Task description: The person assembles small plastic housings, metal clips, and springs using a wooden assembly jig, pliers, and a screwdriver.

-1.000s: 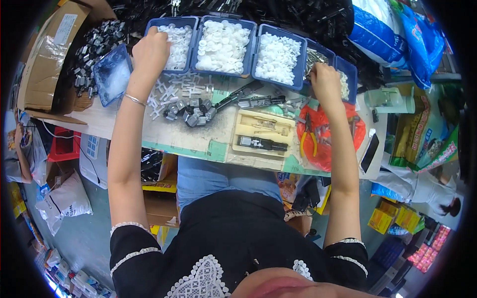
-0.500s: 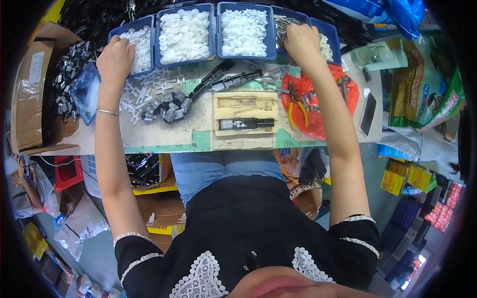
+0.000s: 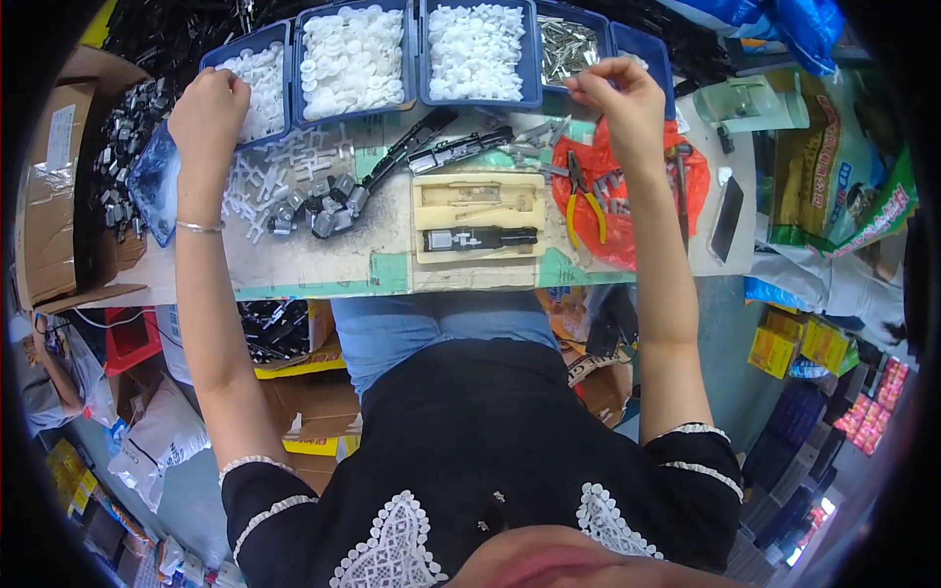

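Note:
My left hand (image 3: 210,113) is at the left edge of the leftmost blue bin of small white plastic parts (image 3: 263,90). Its fingers are curled together, and what they hold, if anything, is hidden. Beside the blue bin of metal pins (image 3: 568,49), my right hand (image 3: 632,101) pinches thumb and fingertips together over its front edge; anything in the pinch is too small to name. On the bench between my arms lies a cream fixture block (image 3: 478,209). A black-and-silver mechanism (image 3: 480,239) rests in its lower slot, while the upper slot shows only its moulded shape.
Two more blue bins hold white round parts (image 3: 353,59) and white plastic pieces (image 3: 477,54). Yellow-handled pliers (image 3: 586,211) lie on a red plastic bag (image 3: 618,250). Silver metal pieces (image 3: 333,204) and black rails (image 3: 461,150) lie left of centre. A phone (image 3: 725,220) is at right.
My right hand has come out of the metal-pin bin and turned, its fingertips now pinched over the front edge. My left hand has shifted slightly left and stays closed.

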The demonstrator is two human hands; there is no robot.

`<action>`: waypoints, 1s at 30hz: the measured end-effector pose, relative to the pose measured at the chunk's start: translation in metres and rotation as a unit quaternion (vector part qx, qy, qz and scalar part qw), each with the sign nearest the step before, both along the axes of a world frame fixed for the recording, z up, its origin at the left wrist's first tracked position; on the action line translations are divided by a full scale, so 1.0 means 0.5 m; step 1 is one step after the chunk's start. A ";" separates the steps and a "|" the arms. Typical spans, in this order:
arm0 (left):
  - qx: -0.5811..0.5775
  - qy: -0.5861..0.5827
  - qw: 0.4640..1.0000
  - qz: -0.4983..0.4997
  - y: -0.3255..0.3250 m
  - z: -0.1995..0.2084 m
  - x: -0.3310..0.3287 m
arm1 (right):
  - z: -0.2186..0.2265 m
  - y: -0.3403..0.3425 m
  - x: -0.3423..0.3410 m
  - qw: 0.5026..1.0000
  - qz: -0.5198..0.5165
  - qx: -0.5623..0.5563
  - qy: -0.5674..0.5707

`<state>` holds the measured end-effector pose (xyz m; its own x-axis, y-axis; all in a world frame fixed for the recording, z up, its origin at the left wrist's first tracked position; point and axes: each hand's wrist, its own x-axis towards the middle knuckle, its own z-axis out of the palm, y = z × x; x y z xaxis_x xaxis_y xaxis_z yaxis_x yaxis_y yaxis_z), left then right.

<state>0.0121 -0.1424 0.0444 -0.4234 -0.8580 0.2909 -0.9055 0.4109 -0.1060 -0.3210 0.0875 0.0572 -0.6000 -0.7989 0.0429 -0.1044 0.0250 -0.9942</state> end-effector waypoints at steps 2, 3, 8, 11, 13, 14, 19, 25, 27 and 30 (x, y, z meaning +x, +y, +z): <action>-0.008 0.089 0.995 -0.044 0.046 0.017 0.000 | 0.010 0.022 0.050 0.999 0.028 -0.025 -0.029; 0.017 0.170 0.983 -0.075 0.071 0.011 0.000 | 0.014 0.032 0.079 0.996 0.054 -0.051 -0.053; 0.444 0.563 0.686 -0.125 0.309 0.025 -0.089 | 0.032 0.072 0.224 0.986 0.107 -0.125 -0.022; 0.549 0.663 0.490 -0.135 0.383 0.015 -0.113 | 0.040 0.096 0.255 0.984 0.129 -0.118 -0.032; 0.557 0.675 0.467 -0.127 0.402 0.016 -0.118 | 0.043 0.107 0.259 0.985 0.140 -0.096 0.005; 0.560 0.687 0.446 -0.124 0.408 0.015 -0.119 | 0.042 0.112 0.259 0.986 0.141 -0.093 0.004; 0.561 0.701 0.426 -0.112 0.427 0.013 -0.124 | 0.032 0.126 0.255 0.982 0.128 -0.126 0.062; 0.545 0.706 0.439 -0.107 0.455 0.015 -0.139 | 0.039 0.135 0.244 0.906 0.151 -0.124 0.376; 0.545 0.709 0.439 -0.083 0.471 0.036 -0.142 | 0.042 0.147 0.238 0.961 0.164 -0.045 0.219; 0.313 0.480 0.758 -0.311 0.481 0.014 -0.127 | 0.058 0.162 0.228 0.978 0.193 0.027 0.072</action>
<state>-0.0515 0.0980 0.0516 -0.6541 -0.6763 0.3387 -0.0530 0.4876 0.8714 -0.2071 0.1686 0.0864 -0.2447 -0.9680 0.0554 -0.2545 0.0090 -0.9670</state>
